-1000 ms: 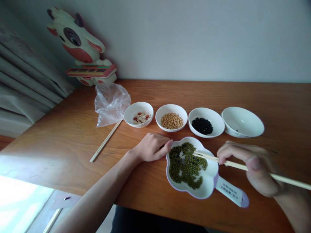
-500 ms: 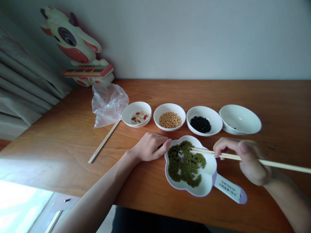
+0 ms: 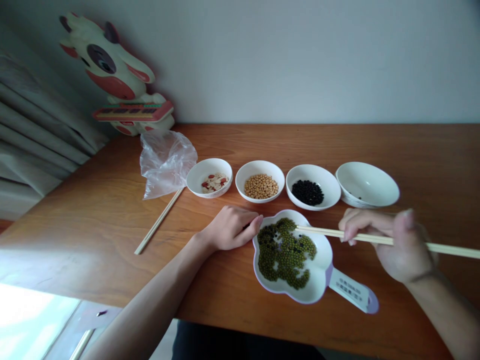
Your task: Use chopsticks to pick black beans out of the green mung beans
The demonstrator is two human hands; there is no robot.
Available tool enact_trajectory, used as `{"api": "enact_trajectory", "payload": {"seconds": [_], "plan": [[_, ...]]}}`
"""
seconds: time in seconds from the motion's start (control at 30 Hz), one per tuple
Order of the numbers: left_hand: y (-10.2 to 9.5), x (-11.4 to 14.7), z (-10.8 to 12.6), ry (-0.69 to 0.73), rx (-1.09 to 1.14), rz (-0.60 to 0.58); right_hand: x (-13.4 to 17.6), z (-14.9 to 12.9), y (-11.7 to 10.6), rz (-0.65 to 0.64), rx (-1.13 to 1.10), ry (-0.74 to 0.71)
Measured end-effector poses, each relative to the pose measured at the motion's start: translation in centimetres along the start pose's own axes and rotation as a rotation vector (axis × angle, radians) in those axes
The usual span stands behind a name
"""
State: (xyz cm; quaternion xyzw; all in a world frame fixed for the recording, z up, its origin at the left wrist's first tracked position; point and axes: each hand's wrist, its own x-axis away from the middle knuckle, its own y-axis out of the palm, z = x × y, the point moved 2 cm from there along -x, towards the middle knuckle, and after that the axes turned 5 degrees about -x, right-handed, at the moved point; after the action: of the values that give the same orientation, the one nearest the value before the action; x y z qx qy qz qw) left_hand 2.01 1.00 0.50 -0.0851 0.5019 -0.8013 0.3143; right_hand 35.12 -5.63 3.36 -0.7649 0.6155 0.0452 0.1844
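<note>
Green mung beans with a few black beans among them lie in a white, purple-rimmed, flower-shaped scoop, its labelled handle pointing lower right. My left hand rests on the table with curled fingers, thumb and fingertips holding the scoop's left rim. My right hand grips a pair of pale chopsticks. Their tips are close together at the upper edge of the mung beans. Whether a bean is between the tips, I cannot tell.
Behind the scoop, four white bowls stand in a row: mixed red-and-white pieces, soybeans, black beans, and a bowl with a few dark specks. Leftward lie another pair of chopsticks, a plastic bag and a cow toy keyboard.
My right hand has shifted slightly right and tilted; the chopstick tips moved up a little toward the beans' upper edge. My left hand stays on the rim.
</note>
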Motion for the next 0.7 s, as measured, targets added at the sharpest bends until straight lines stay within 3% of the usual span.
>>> {"api": "enact_trajectory", "payload": {"seconds": [0.1, 0.17, 0.23, 0.43, 0.7], "plan": [[0.1, 0.0, 0.0, -0.003, 0.008, -0.008, 0.0, -0.4, -1.1, 0.153, -0.082, -0.012], [0.1, 0.1, 0.0, -0.004, 0.014, -0.01, -0.1, -0.6, -1.5, 0.173, -0.106, 0.02], [0.1, 0.1, -0.1, -0.003, 0.021, -0.009, -0.2, -0.6, -1.5, 0.112, -0.082, 0.058], [0.0, 0.0, 0.0, -0.003, 0.025, -0.015, 0.3, 0.0, -1.3, -0.232, 0.097, 0.117], [-0.1, 0.1, 0.0, 0.004, 0.026, -0.007, 1.2, 0.3, -1.9, -0.282, 0.192, 0.149]]}}
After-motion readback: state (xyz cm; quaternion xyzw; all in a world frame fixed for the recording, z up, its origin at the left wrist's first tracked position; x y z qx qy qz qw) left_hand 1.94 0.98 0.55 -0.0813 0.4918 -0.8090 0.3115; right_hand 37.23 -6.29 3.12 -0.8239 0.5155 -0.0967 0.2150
